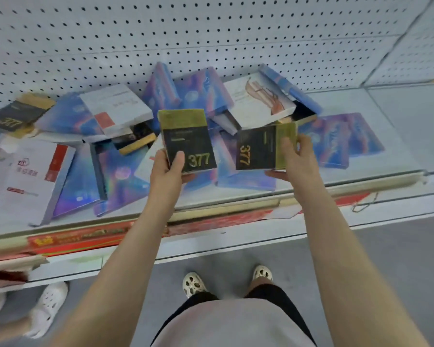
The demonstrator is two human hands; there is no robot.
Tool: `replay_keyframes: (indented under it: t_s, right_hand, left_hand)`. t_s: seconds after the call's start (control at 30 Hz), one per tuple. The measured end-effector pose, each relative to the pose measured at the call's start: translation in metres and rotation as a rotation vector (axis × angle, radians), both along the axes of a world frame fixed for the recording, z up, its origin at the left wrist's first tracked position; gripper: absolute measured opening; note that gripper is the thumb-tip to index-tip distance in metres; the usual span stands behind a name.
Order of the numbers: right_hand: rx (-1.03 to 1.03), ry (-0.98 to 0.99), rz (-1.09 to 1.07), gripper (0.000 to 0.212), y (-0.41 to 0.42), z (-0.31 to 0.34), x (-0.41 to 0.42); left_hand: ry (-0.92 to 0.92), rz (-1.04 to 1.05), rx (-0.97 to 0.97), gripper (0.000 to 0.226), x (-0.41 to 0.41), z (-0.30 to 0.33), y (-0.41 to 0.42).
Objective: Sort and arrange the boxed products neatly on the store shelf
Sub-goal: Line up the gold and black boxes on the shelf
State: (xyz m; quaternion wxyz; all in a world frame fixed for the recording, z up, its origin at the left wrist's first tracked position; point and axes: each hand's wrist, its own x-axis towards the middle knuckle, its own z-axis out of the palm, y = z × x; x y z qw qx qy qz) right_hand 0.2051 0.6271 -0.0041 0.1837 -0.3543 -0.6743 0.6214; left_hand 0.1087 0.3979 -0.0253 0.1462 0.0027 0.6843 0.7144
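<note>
Fingers of the left hand [166, 169] curl round the lower edge of a black-and-gold box [188, 140] marked 377, the thumb pressed flat on its black face beside the numerals. That box is held upright, gold band at the top, just above the front part of the white shelf [398, 146]. To its right, the right hand [295, 159] grips a second black-and-gold box [262, 149], turned on its side so its 377 reads vertically; the thumb lies over the gold end and the other fingers support it from beneath. Both boxes sit near each other, not touching, over the jumbled pile on the shelf

Behind the left-held box lie several iridescent blue boxes [203, 92], some leaning against the pegboard back panel [211, 33]. Right of those, a white box [259, 101] with a reddish drawing lies tilted on others. Far left of the left-held box, a third black-and-gold box [15, 116] marked 377 rests on top of the heap, next to a white box with a red patch [115, 108]. More white packages with red print [33, 171] lie at the shelf's front left. Two further blue boxes [341, 140] lie flat to the right of the right hand

Below the shelf's front lip, red packaging [85, 240] shows on a lower level. The person's pale perforated clogs [193, 284] stand on the grey floor; another person's white clog [49, 306] appears at lower left
</note>
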Motion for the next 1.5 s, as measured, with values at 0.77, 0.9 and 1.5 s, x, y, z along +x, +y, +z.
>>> replay_keyframes:
  t_s: [0.77, 0.9, 1.5]
  right_hand:
    - [-0.156, 0.042, -0.633, 0.013, 0.309, -0.013, 0.403]
    - [-0.15, 0.05, -0.735, 0.012, 0.364, -0.022, 0.44]
    - [-0.067, 0.03, -0.97, 0.011, 0.684, -0.008, 0.511]
  left_hand:
    - [0.016, -0.584, -0.115, 0.017, 0.292, -0.023, 0.399]
    - [0.013, -0.692, -0.18, 0.021, 0.32, -0.024, 0.468]
    - [0.157, -0.946, -0.194, 0.02, 0.369, -0.004, 0.867]
